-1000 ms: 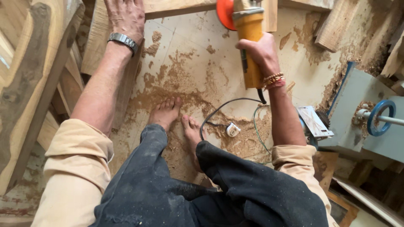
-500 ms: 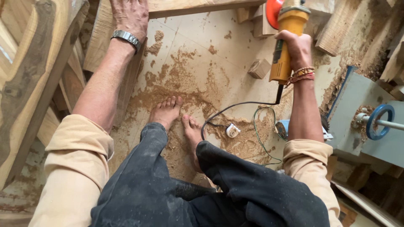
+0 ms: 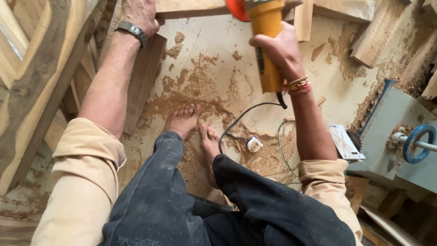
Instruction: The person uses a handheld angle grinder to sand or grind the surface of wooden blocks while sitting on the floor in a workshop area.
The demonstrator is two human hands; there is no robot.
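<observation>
Seen from the head camera, a barefoot woodworker sits on a sawdust-strewn floor (image 3: pixel 214 50), both arms stretched toward the far edge of the scene. The right hand (image 3: pixel 278 48) is wrapped tight around the yellow body of an angle grinder (image 3: pixel 266 41), fingers closed over its near side, the tool's orange disc guard (image 3: pixel 236 8) at the top edge of the frame, against a wooden plank (image 3: pixel 191 7) lying across the far side. A black power cord (image 3: pixel 246 114) trails from the grinder's near end down to the floor beside the worker's feet (image 3: pixel 193 125). The left hand (image 3: pixel 141 13) rests on the same plank's left part, palm down; its fingers run out of the frame, so whether they are spread or together cannot be told. A metal wristwatch (image 3: pixel 131 31) circles the left wrist, and gold and red bangles (image 3: pixel 297 85) the right. Rough timber boards (image 3: pixel 36 82) lean at the left. At the right, a grey machine (image 3: pixel 396 118) with a blue handwheel (image 3: pixel 416 143) stands near offcuts of wood (image 3: pixel 373 41).
</observation>
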